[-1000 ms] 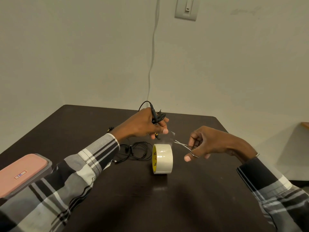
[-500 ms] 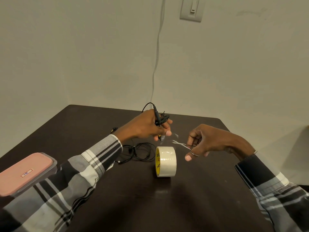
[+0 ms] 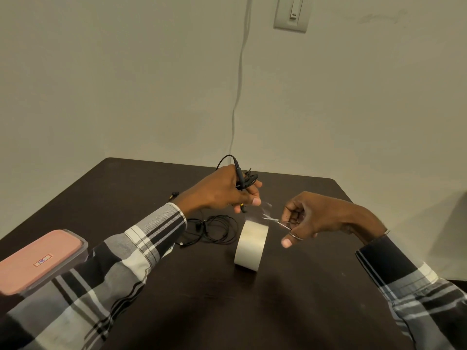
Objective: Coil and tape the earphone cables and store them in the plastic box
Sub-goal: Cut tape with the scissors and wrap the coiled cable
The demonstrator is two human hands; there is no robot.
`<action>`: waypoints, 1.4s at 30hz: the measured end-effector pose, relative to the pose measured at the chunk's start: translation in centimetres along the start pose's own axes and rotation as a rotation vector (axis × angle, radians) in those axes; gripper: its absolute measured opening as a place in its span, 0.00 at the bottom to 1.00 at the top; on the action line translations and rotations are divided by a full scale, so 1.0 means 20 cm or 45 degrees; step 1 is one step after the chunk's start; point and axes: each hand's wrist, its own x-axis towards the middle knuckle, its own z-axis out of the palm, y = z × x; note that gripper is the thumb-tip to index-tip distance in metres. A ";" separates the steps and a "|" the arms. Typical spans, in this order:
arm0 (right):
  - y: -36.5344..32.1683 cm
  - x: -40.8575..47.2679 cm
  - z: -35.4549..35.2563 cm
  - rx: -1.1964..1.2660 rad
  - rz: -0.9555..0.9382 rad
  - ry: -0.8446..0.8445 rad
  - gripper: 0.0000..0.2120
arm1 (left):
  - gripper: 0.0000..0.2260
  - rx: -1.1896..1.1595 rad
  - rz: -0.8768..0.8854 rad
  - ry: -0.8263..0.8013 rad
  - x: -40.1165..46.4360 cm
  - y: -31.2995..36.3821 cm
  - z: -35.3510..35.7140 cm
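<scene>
Since a second ago the tape roll [image 3: 250, 245] has turned more edge-on. Left hand [image 3: 222, 192] fingers grip the coiled earphone [image 3: 244, 178]; right hand [image 3: 313, 217] fingers clamp small scissors [image 3: 276, 221], blades pointing left at the clear strip between the hands.

A single head-worn camera looked forward and down across the dark table [image 3: 252, 311], close above its near edge. It faced the wall [image 3: 126, 84] behind the table's far edge, with the light switch [image 3: 292, 12] high beyond that edge, right of centre.
</scene>
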 end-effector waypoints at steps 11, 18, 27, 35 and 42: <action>-0.03 0.01 0.00 -0.017 0.018 -0.019 0.19 | 0.03 0.011 0.014 -0.005 0.00 0.01 0.01; -0.01 0.03 0.00 0.008 -0.005 -0.002 0.12 | 0.03 0.024 -0.012 0.009 0.00 0.00 0.00; 0.07 -0.03 -0.02 -0.099 0.118 -0.102 0.24 | 0.03 -0.019 0.000 0.025 -0.01 -0.01 -0.01; 0.05 -0.01 -0.01 -0.063 0.082 -0.101 0.24 | 0.03 -0.037 0.003 0.011 -0.01 -0.01 0.00; 0.00 0.03 -0.02 -0.079 0.065 -0.107 0.22 | 0.04 -0.013 0.007 -0.006 -0.01 -0.02 -0.01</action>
